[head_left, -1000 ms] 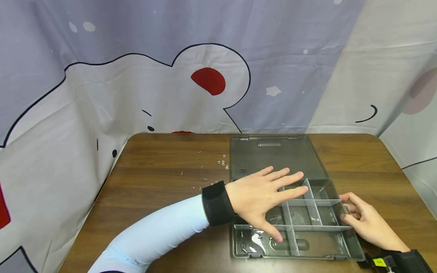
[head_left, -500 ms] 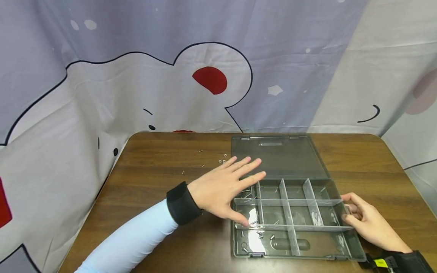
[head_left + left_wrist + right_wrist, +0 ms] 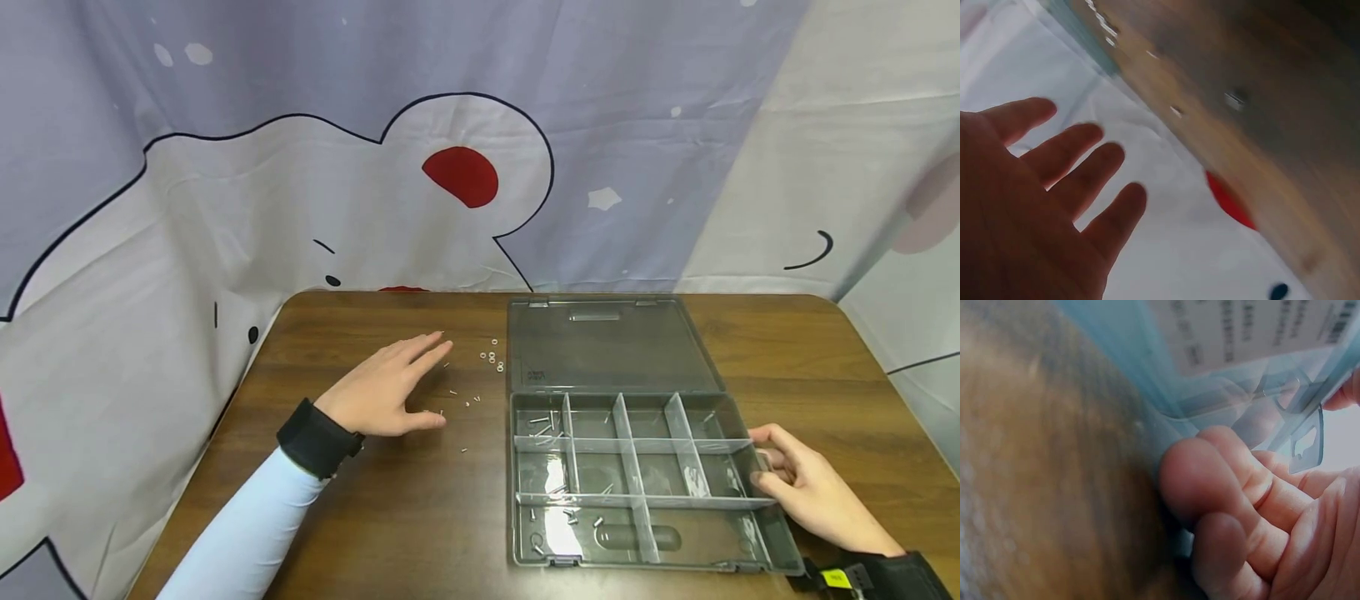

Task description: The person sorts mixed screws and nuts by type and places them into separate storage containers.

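Note:
A grey see-through compartment box (image 3: 712, 530) lies on the table, its lid (image 3: 600, 350) folded back flat. My right hand (image 3: 813, 492) grips the box's right side. In the right wrist view the curled fingers (image 3: 1200, 478) are at the clear plastic wall. Left of the box, my left hand (image 3: 382, 387) hovers over the table with fingers spread and nothing in it. Small loose metal pins or screws (image 3: 477, 399) lie scattered near its fingertips, beside several little white rings (image 3: 492, 357). More metal screws (image 3: 542, 429) sit in the box's left compartments.
The brown wooden table (image 3: 420, 517) has rounded back corners. A printed curtain (image 3: 300, 192) hangs directly behind its far edge. White dividers (image 3: 626, 442) split the box into compartments. A printed label (image 3: 1241, 331) shows on the box in the right wrist view.
My left hand has moved left from above the box to above the scattered small pieces, fingers spread throughout. The right hand and the box have stayed where they were.

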### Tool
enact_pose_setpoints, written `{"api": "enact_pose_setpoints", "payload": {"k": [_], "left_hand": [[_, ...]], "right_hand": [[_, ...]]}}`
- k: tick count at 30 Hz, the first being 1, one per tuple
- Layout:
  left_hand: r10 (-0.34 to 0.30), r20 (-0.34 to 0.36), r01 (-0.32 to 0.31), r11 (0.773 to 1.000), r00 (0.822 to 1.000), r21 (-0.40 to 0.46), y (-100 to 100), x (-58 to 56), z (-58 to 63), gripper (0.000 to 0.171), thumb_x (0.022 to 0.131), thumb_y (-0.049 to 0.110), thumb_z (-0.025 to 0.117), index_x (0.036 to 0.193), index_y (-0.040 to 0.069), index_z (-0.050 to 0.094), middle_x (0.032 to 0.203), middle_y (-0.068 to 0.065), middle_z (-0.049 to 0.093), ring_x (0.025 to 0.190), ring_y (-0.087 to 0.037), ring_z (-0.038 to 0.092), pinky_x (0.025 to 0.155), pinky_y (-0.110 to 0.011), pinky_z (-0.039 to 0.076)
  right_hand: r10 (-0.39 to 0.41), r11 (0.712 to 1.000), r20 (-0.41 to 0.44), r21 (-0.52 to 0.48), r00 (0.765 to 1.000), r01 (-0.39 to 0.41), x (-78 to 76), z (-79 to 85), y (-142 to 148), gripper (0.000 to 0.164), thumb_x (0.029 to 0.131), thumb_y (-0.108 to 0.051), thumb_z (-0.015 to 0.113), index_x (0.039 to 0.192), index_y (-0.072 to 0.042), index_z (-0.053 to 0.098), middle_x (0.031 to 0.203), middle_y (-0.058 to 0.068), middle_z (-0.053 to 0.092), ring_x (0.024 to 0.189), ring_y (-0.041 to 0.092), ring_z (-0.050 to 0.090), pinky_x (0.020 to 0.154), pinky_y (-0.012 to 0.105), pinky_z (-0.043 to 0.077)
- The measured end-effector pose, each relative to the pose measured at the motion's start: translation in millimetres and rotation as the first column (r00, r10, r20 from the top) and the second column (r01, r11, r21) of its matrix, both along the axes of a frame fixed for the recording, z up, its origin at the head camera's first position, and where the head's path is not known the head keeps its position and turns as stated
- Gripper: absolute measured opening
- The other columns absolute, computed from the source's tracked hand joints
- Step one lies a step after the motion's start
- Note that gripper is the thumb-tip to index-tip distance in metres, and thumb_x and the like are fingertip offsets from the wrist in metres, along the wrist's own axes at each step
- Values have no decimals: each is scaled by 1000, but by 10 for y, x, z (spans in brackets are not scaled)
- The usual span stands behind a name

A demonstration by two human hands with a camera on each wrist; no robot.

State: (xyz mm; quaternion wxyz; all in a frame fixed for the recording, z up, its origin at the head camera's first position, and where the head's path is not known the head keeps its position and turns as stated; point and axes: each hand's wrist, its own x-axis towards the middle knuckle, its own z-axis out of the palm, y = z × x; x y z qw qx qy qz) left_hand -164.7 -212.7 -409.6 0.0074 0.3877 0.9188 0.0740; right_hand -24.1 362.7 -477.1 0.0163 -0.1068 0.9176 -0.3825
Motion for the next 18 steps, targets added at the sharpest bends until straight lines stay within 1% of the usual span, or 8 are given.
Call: {"api": "enact_pose_setpoints", "payload": {"k": [3,6,8,12,15,18], "left_hand": [[65,32,-65,998,997,-10,-169,-31,-50,92,89,59,71,160,10,39,162,-14,42,147,-34,46,116,-55,42],[100,48,-99,995,994,-22,-277,-68,-96,77,90,44,76,152,5,50,152,-15,53,138,-33,55,112,-51,47],[100,41,-99,995,994,-17,-327,-95,-141,65,91,32,78,145,3,57,143,-14,60,130,-32,61,108,-48,51],[70,5,-70,997,998,13,-389,-131,-229,45,89,13,80,131,2,68,125,-11,67,114,-27,70,97,-44,57],[52,-18,-52,998,998,22,-404,-145,-278,37,87,7,80,123,4,73,118,-8,69,107,-24,72,92,-40,59],[48,-63,-47,999,997,16,-402,-154,-317,28,86,4,81,113,5,77,109,-6,70,97,-21,73,85,-36,61]], "right_hand": [[0,1000,-1,1,1000,0,-1,-4,4,40,92,8,62,129,-3,52,86,-12,70,72,-2,57,58,23,42],[-6,1000,11,7,1000,6,2,2,5,40,92,7,62,129,-3,51,85,-12,69,71,-1,56,57,23,41],[-6,1000,9,5,1000,6,2,5,5,40,92,8,61,129,-3,51,83,-12,68,69,-1,55,57,23,40],[4,1000,3,-14,1000,-4,3,3,-2,42,92,9,61,131,-3,50,80,-11,66,66,0,52,54,24,38],[1,1000,7,-13,1000,-1,3,3,-7,42,92,9,61,131,-3,50,79,-11,66,66,0,52,54,24,38],[-7,1000,14,-1,1000,7,0,6,-10,42,92,7,61,131,-4,50,81,-11,66,66,0,51,55,24,37]]}}
